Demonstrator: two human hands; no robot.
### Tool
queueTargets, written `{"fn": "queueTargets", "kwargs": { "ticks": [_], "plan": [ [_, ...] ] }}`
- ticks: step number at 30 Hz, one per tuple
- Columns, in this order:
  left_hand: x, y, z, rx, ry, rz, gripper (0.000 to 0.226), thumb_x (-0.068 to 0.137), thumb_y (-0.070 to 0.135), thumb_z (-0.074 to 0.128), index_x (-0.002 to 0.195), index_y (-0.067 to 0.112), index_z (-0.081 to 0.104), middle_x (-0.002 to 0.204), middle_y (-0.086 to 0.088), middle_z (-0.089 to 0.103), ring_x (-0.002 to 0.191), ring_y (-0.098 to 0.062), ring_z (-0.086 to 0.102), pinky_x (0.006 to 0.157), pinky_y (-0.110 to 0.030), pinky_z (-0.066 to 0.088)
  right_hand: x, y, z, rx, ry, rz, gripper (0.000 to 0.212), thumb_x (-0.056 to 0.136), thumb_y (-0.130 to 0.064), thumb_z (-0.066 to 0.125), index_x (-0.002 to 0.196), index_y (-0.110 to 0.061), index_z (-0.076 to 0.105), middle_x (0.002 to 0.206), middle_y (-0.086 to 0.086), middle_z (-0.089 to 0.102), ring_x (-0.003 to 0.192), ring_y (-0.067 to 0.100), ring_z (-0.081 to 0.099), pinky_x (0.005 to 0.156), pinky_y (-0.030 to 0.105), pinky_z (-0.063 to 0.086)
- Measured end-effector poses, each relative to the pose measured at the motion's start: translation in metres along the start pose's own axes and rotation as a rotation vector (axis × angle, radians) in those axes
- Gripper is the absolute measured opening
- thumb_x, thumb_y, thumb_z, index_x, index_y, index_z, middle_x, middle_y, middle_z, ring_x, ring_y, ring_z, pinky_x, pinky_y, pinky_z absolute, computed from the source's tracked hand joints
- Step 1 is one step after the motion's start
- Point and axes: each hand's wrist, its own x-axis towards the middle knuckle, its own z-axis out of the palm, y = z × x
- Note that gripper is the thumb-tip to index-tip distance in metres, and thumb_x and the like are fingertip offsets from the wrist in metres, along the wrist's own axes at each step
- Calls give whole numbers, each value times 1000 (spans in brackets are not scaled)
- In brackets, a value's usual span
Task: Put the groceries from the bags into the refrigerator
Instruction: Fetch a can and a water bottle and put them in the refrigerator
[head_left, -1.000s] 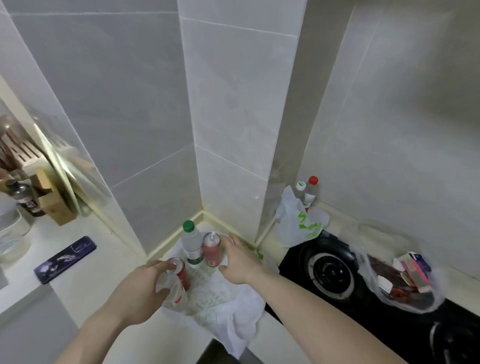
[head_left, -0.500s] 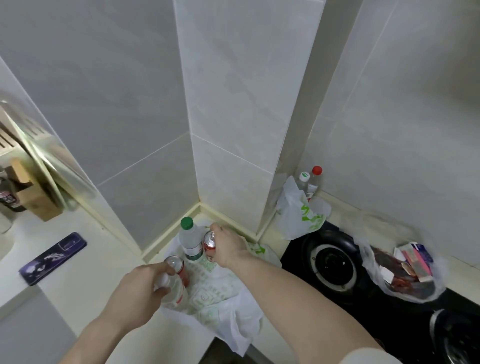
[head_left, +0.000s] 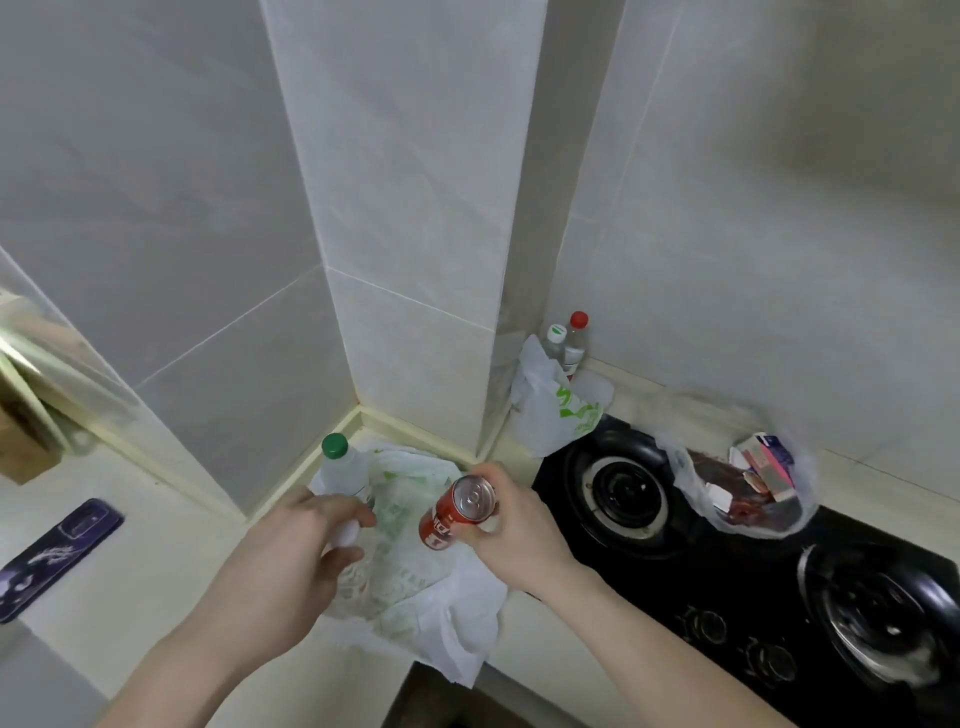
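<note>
My right hand (head_left: 519, 525) grips a red soda can (head_left: 457, 512), lifted and tilted over the crumpled white grocery bag (head_left: 415, 587) on the counter. A clear bottle with a green cap (head_left: 337, 467) stands at the bag's far left. My left hand (head_left: 291, 551) curls round that bottle's lower body, which its fingers mostly hide. A second white bag (head_left: 556, 410) with two bottles (head_left: 566, 343) sits in the corner behind the stove. A clear bag of packets (head_left: 748, 483) lies on the stove's far edge.
The black gas stove (head_left: 727, 587) fills the right side. A tiled column (head_left: 415, 260) juts out right behind the bag. A dark phone (head_left: 57, 556) lies on the pale counter at left, and a wooden block (head_left: 21, 441) stands at the left edge.
My right hand has lifted the red can out of the bag and tilted it. My left hand moved forward to the green-capped bottle; the second can is no longer visible.
</note>
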Motion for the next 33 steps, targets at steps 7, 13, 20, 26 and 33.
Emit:
{"fn": "queueTargets", "kwargs": {
  "ticks": [7, 13, 20, 26, 33],
  "plan": [
    [29, 89, -5, -117, -17, 297, 26, 91, 26, 73, 108, 45, 67, 86, 30, 51, 87, 9, 51, 64, -13, 39, -104, 26, -77, 184, 281, 130, 52, 79, -31, 85, 119, -45, 55, 110, -27, 67, 107, -1, 65, 86, 32, 59],
    [47, 184, 21, -167, -141, 565, 30, 90, 31, 72, 108, 51, 59, 90, 17, 56, 82, 0, 54, 70, -21, 42, -198, 50, -138, 244, 546, 257, 55, 79, -22, 86, 121, -44, 57, 113, -24, 69, 111, 1, 64, 92, 32, 59],
    [18, 318, 51, -191, -234, 879, 29, 89, 33, 73, 108, 50, 59, 92, 26, 56, 95, 5, 51, 77, -18, 41, -329, 78, -191, 252, 836, 391, 58, 80, -22, 86, 121, -49, 56, 115, -28, 69, 111, -1, 64, 90, 28, 59],
    [-53, 433, 89, -269, -370, 1050, 27, 91, 36, 70, 109, 52, 58, 102, 28, 58, 96, -3, 62, 88, -35, 54, -461, 102, -225, 222, 1082, 514, 55, 78, -22, 86, 118, -48, 59, 111, -26, 70, 105, 4, 67, 85, 32, 59],
    [-164, 562, 142, -357, -529, 1232, 25, 91, 33, 71, 104, 51, 61, 95, 15, 61, 90, 1, 64, 85, -33, 56, -626, 128, -241, 196, 1340, 664, 54, 78, -26, 85, 121, -47, 59, 118, -25, 68, 111, 3, 64, 88, 35, 58]
  ]
}}
